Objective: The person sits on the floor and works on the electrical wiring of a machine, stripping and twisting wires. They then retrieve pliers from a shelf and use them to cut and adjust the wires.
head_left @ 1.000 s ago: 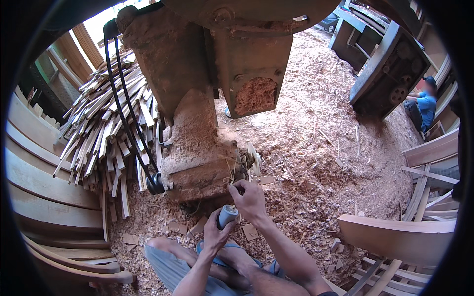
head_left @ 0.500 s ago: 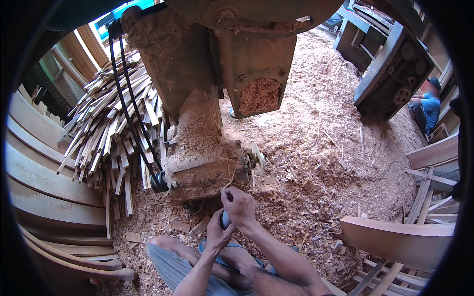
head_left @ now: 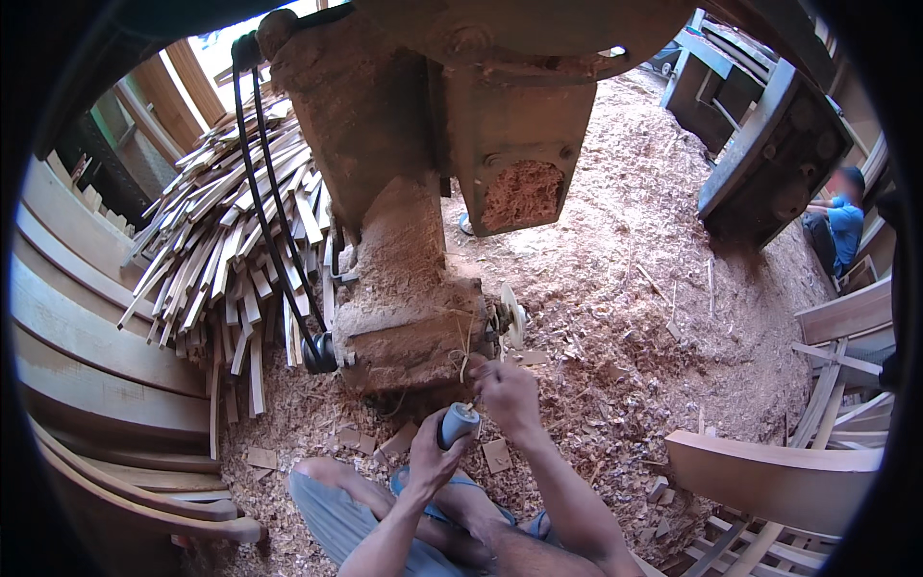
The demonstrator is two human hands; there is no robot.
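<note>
1. Left grip (head_left: 435,456): the person's bare hand, curled around a grey-blue cylinder (head_left: 457,430) whose top end shows above the fingers.
2. Right grip (head_left: 510,396): a bare hand just above and to the right of the cylinder's top, fingers bunched together; whether they pinch anything, I cannot tell.
3. Crossed legs in grey-blue shorts (head_left: 332,510), below the left grip.
4. A flat, pale wood scrap (head_left: 497,456), right of the left grip, on a floor of wood shavings (head_left: 615,308).
5. A dust-coated machine (head_left: 409,327), beyond both grips, with a pale disc (head_left: 514,317) above the right one and a black belt (head_left: 261,192) farther to the left.
6. A heap of wooden strips (head_left: 226,231), well beyond the left grip, to its left.
7. A seated person in blue (head_left: 844,231), far beyond the right grip, to its right, near a second machine (head_left: 774,163).
</note>
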